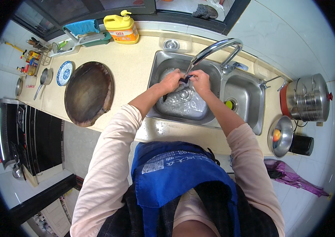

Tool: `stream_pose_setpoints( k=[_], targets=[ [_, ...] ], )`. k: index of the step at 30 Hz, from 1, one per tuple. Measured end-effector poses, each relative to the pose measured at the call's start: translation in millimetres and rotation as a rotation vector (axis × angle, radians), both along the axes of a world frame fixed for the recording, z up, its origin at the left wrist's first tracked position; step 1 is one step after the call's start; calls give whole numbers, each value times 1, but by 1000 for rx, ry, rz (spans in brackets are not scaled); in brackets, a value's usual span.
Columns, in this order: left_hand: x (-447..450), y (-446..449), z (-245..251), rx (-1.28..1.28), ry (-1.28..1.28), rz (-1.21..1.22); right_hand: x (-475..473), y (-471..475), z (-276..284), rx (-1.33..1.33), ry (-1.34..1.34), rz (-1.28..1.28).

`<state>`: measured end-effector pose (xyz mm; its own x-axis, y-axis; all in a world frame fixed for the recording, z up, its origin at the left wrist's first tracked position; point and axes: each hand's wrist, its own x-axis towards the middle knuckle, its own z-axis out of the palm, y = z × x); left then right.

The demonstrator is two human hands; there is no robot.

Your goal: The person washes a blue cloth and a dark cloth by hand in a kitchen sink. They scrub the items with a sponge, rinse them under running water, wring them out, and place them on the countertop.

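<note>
Over the left basin of a stainless-steel double sink [182, 119], my left hand [171, 80] and my right hand [199, 81] hold a small dark, wet piece of something, perhaps cloth [186, 80], between them. The chrome faucet [212, 49] arches over the basin, its spout right at the fingers. Below the hands a clear basin [195, 111] of rippling water sits in the sink. A greyish part of the held thing hangs towards the water. Both hands' fingertips are pinched together, and their exact hold is partly hidden.
A round wooden chopping board [88, 93], a blue-patterned plate [65, 73] and a small saucepan [46, 77] lie left. Behind stands a yellow detergent jug [123, 28]. At right are a steamer pot [308, 97], a steel bowl [280, 148] with fruit and the smaller basin with a green object [229, 104].
</note>
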<state>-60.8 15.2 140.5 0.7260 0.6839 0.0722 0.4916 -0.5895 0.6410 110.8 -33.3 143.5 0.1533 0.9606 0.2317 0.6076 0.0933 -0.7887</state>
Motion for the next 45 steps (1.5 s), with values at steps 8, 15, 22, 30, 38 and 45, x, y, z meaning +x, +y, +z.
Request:
stream_pose_setpoints(
  k=[8,15,22,30,38,45],
  targets=[
    [39,6,20,-411,-186,344,-3,24,12,-135,368,-6],
    [43,39,-31,-700,-249,965,-13,11,-4,-348,19,167],
    [53,26,1,-1094,-556,802,-7,-3,-10,-297,-7,-77],
    [6,28,44,-135,384,158,34,12,-18,-487,350,-118],
    [16,31,36,-98,216,406,29,27,-40,-237,331,-249],
    [4,43,5,-274,-97,319,-10,38,-17,-310,164,212]
  ],
)
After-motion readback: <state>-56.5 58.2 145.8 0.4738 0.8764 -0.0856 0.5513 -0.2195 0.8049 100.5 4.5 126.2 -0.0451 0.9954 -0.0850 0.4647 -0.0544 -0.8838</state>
